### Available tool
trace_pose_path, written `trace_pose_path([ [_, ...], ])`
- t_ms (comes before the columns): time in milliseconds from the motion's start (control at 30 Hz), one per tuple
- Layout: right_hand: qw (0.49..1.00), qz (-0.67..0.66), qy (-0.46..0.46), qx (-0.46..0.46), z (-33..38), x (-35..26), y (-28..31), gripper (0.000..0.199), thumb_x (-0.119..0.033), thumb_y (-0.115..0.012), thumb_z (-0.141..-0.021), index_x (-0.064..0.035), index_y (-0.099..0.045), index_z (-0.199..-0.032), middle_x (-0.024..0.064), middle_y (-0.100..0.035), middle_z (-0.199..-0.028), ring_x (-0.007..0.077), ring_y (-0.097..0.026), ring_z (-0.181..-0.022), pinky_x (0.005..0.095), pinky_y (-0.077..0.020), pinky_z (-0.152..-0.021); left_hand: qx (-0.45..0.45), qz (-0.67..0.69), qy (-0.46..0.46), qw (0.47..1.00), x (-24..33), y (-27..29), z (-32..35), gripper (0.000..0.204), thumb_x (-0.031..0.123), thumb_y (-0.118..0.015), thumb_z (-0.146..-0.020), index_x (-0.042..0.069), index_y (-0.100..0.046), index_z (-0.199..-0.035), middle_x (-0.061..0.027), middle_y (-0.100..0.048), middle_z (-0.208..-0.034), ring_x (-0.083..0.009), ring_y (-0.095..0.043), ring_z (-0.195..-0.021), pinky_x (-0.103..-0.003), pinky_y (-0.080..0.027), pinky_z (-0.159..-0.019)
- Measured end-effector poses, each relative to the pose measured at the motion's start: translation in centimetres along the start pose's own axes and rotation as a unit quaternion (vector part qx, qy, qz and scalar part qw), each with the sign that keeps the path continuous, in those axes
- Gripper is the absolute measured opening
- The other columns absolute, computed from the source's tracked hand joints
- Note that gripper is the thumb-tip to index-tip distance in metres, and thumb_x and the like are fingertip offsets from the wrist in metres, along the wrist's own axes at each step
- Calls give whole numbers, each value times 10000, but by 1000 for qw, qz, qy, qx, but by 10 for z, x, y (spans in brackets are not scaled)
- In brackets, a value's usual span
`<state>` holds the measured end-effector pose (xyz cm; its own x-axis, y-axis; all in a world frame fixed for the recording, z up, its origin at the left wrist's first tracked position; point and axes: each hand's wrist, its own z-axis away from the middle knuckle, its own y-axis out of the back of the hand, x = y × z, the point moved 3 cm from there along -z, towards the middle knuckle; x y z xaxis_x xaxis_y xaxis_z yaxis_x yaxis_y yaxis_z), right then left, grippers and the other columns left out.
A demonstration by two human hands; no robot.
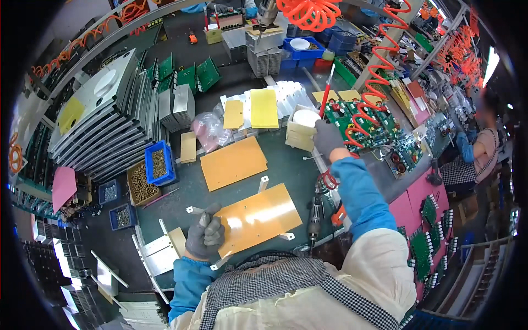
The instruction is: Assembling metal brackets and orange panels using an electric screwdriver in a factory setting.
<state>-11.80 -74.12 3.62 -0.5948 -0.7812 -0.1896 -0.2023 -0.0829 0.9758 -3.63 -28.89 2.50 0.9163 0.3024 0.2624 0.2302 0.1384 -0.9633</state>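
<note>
My left hand [205, 233], in a grey glove, is curled closed beside the left edge of a glossy orange board [261, 217]. Whatever its fingers hold, if anything, is hidden. White brackets [287, 236] stick out from under the board's edges. Farther forward on the right, my gloved right hand [329, 138] is closed around the lower end of a slim red rod [328, 88] with a pale upper tip. That hand is against a cream box [298, 135] holding a round white tub [306, 117]. The rod's bottom end is hidden.
A second orange board [234, 163] lies beyond the first. Blue bins [159, 163] of screws stand left, near stacked metal panels [102, 126]. An electric screwdriver [315, 214] lies right of the board. A coiled red hose [374, 71] hangs over green circuit boards. Another person [478, 151] works at far right.
</note>
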Motion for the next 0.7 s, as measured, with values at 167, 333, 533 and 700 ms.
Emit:
trace_pose_path([
  [167,999,-28,29,21,-41,5,50,272,-182,-747,-781,-65,-608,-984,208,-686,-926,406,-659,-924,487,-522,-800,-25,-10,9,1000,0,2,-1,426,273,-502,-1036,53,-481,-1399,34,-339,-664,-35,-226,-460,-178,-203,-376],
  [333,994,-56,64,72,-128,18,45,250,-155,-691,-796,-96,-656,-1037,209,-685,-971,424,-642,-952,497,-515,-798,7,-26,2,1000,-1,5,4,429,282,-525,-1025,63,-490,-1393,34,-342,-670,-38,-226,-456,-181,-210,-381],
  [533,995,-60,48,60,-216,37,-13,226,-121,-698,-803,-103,-652,-1023,182,-553,-1358,376,-590,-1169,442,-492,-953,36,-61,-11,997,-2,-3,5,428,339,-540,-1014,87,-521,-1359,47,-323,-660,-41,-253,-487,-185,-223,-405],
  [700,944,-219,109,223,-243,63,-53,195,-83,-583,-851,-90,-675,-1023,236,-637,-1116,426,-622,-1037,440,-512,-874,50,-90,-10,995,0,-1,5,429,329,-522,-1022,89,-511,-1377,50,-317,-643,-44,-268,-482,-193,-219,-408],
])
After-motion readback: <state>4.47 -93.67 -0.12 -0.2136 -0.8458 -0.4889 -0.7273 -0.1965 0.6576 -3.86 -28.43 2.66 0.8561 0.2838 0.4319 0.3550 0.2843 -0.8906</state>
